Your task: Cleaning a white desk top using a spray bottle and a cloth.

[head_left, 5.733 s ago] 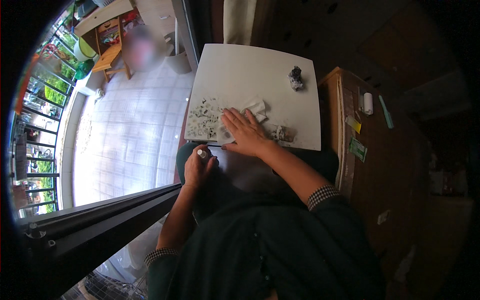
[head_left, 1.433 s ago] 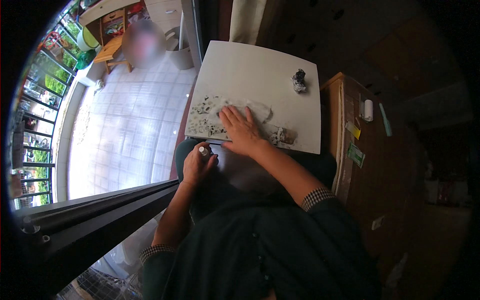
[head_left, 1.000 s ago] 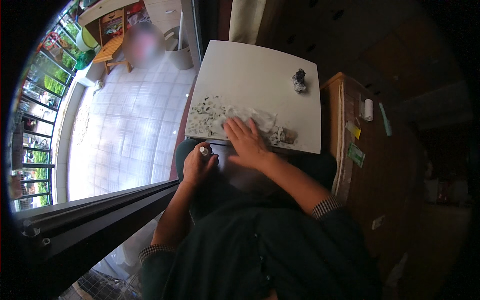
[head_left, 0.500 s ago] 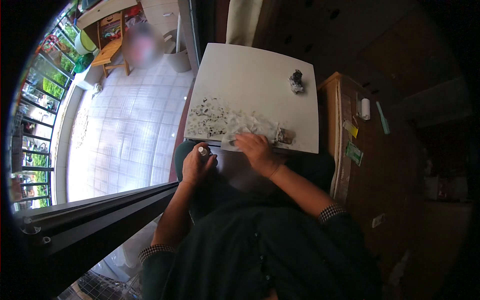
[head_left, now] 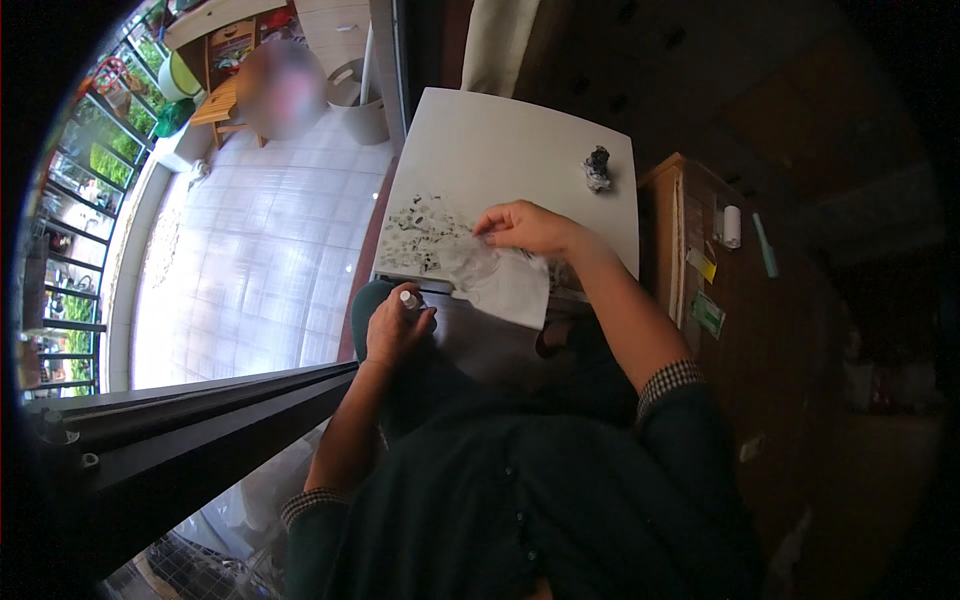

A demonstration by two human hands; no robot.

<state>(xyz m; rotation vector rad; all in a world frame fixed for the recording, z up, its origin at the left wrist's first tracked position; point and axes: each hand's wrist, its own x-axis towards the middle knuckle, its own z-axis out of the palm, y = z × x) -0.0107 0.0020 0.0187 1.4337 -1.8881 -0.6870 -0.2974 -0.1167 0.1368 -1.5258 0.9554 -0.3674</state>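
My left hand (head_left: 393,328) is wrapped round a small bottle with a white top (head_left: 408,299), just off the near left corner of a white tabletop (head_left: 520,150). My right hand (head_left: 525,228) is over the near part of the top, its fingertips pinching a thin white tissue (head_left: 515,290). One part of the tissue lies on the surface; another hangs over the near edge. Dark specks and smears (head_left: 415,230) cover the near left of the top. At the far right sits a crumpled, black-stained wad (head_left: 597,170).
A brown wooden cabinet (head_left: 735,360) stands at the right, bearing a white roll (head_left: 731,227), a teal strip-shaped object (head_left: 765,245) and yellow and green packets (head_left: 707,310). A dark rail (head_left: 220,425) runs along the lower left. Beyond are a tiled floor (head_left: 260,260), a bin (head_left: 358,115) and a wooden chair (head_left: 218,105).
My right hand, earlier flat on the tissue, has moved up and away from me and now pinches it. The tissue spreads over the near edge. My left hand keeps the bottle.
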